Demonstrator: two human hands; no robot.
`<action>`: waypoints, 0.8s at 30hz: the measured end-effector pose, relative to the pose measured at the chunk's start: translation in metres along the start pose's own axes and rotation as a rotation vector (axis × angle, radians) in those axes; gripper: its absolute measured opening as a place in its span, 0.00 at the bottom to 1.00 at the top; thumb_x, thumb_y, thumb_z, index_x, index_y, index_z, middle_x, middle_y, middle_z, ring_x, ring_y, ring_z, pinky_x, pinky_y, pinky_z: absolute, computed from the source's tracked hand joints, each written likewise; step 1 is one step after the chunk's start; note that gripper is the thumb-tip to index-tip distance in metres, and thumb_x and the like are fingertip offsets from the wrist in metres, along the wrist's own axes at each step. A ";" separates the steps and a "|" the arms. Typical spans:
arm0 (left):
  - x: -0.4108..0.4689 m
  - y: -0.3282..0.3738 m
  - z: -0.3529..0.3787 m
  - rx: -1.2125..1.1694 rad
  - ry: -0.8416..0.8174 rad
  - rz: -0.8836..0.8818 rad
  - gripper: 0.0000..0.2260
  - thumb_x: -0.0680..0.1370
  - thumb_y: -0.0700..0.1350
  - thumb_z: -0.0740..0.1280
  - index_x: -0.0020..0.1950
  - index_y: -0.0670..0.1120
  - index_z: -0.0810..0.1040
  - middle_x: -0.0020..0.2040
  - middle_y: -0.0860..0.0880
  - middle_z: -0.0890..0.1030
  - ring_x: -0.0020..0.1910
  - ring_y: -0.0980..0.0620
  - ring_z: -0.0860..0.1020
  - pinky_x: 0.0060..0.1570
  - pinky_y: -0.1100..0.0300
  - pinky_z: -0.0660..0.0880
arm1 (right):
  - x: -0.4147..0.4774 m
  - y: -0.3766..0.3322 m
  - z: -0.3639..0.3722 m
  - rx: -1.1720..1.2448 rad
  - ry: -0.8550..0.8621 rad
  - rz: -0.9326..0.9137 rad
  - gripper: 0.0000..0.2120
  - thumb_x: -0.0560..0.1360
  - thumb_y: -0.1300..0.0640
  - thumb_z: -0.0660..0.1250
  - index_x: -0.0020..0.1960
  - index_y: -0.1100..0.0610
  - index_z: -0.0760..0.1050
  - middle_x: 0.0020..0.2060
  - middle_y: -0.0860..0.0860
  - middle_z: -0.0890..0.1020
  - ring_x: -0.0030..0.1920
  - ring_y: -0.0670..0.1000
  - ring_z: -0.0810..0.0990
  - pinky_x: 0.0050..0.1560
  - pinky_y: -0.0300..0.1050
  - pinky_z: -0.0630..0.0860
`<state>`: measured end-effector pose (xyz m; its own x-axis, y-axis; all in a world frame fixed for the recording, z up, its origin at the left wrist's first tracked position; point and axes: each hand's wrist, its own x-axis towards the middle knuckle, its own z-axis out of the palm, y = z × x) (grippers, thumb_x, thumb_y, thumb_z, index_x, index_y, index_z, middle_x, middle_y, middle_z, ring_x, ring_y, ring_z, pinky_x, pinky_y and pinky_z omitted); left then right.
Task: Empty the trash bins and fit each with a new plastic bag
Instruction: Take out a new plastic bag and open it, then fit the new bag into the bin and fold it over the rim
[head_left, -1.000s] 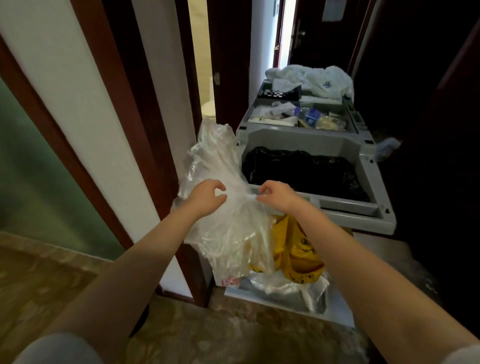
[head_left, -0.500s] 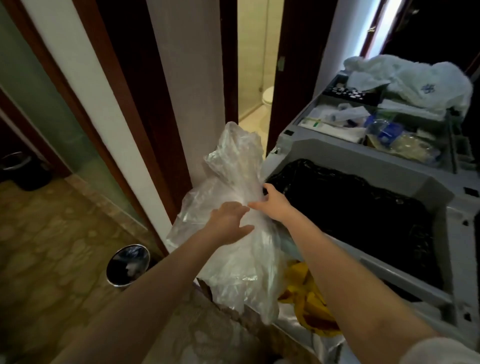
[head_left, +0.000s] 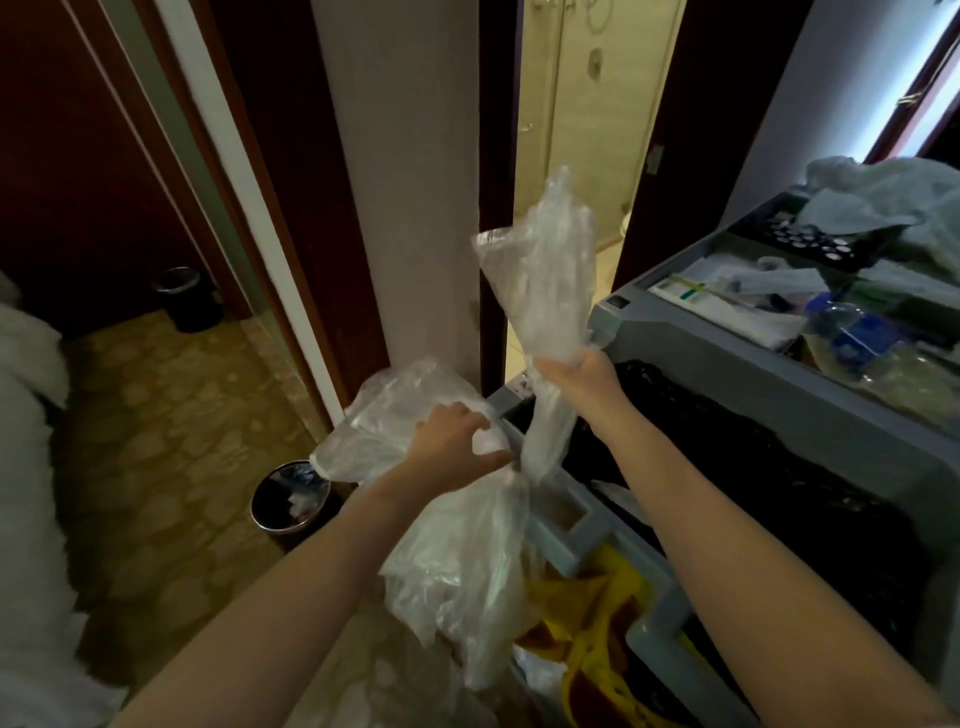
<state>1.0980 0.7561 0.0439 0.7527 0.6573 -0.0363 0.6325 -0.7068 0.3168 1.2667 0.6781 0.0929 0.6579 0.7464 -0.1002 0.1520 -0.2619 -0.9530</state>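
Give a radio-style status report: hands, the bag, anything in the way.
Left hand grips clear bag low; right hand grips its twisted top. Bag held at grey cart corner. Floor bin stands apart, left, unblocked.

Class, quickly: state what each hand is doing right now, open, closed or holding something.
Left hand: closed, gripping the clear plastic bag.
Right hand: closed, gripping a twisted length of clear plastic.

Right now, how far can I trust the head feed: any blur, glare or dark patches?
Head view: the wide-angle lens bends the door frame at left; the bathroom doorway is bright and washed out; the cart's black liner is near-featureless dark; the clear bag looks soft, with pale glints; the left hand and right hand are sharp enough to read.
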 end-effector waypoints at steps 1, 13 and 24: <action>0.001 0.007 -0.003 -0.067 0.062 0.028 0.25 0.73 0.63 0.67 0.64 0.51 0.76 0.63 0.51 0.75 0.64 0.49 0.69 0.63 0.50 0.68 | -0.001 -0.011 -0.004 0.020 -0.018 -0.039 0.10 0.75 0.54 0.70 0.54 0.56 0.73 0.45 0.49 0.77 0.46 0.47 0.77 0.45 0.41 0.73; -0.024 0.020 -0.061 -0.848 0.367 -0.069 0.15 0.75 0.46 0.71 0.40 0.34 0.76 0.32 0.43 0.73 0.30 0.48 0.72 0.33 0.54 0.70 | -0.029 -0.091 0.021 0.038 -0.281 -0.325 0.14 0.73 0.57 0.73 0.57 0.59 0.79 0.44 0.49 0.84 0.44 0.42 0.83 0.41 0.34 0.77; -0.211 -0.165 -0.113 -0.773 0.587 -0.532 0.10 0.75 0.49 0.71 0.44 0.43 0.78 0.35 0.48 0.77 0.35 0.50 0.77 0.36 0.59 0.75 | -0.125 -0.136 0.233 -0.155 -0.713 -0.334 0.10 0.76 0.49 0.70 0.47 0.56 0.78 0.41 0.52 0.83 0.41 0.47 0.82 0.41 0.38 0.77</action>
<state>0.8143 0.7637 0.1065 0.0854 0.9952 0.0469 0.4113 -0.0781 0.9081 0.9919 0.7632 0.1686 -0.0618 0.9978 -0.0253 0.3925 0.0010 -0.9197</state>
